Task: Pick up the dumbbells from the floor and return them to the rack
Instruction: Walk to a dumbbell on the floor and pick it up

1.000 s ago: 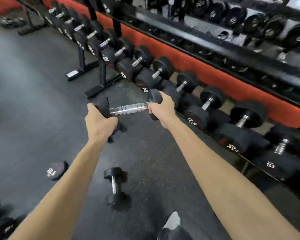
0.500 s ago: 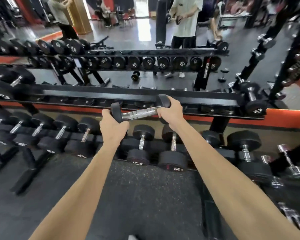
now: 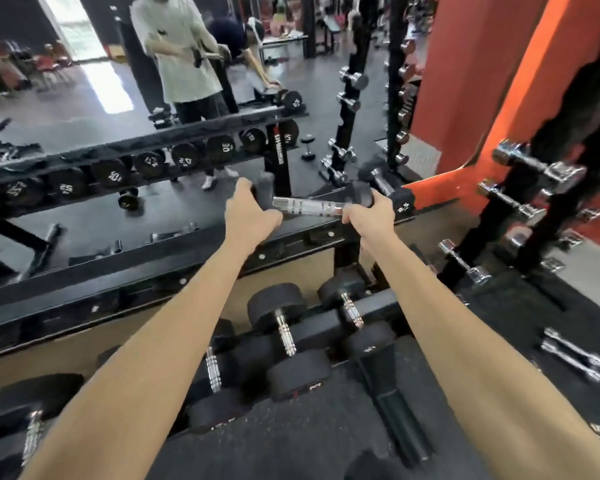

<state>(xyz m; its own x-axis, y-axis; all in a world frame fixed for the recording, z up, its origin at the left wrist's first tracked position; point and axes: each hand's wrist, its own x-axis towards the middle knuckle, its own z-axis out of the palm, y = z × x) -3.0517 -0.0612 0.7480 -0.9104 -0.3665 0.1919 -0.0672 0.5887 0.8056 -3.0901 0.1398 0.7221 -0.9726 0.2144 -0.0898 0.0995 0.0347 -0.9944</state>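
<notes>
I hold a small black dumbbell [image 3: 307,205] with a ribbed chrome handle crosswise, just above the right end of the rack's upper shelf [image 3: 174,258]. My left hand [image 3: 248,216] grips its left head, fingers curled over the top. My right hand [image 3: 369,213] grips the right head. Right beside it on the shelf lies a dumbbell marked 2.5 [image 3: 394,190]. The rest of the upper shelf is bare. The lower shelf [image 3: 378,299] carries black dumbbells, one [image 3: 284,332] directly under my arms.
A wall mirror [image 3: 118,98] behind the rack reflects people and another rack. A vertical stand with chrome dumbbells [image 3: 534,188] rises on the right against an orange wall. Two chrome dumbbells [image 3: 574,355] lie on the floor at right. Black rubber flooring [image 3: 291,445] is underfoot.
The view has swung from the floor to the rack's right end. Both hands carried the dumbbell up and to the right, to above the upper shelf beside the 2.5 dumbbell.
</notes>
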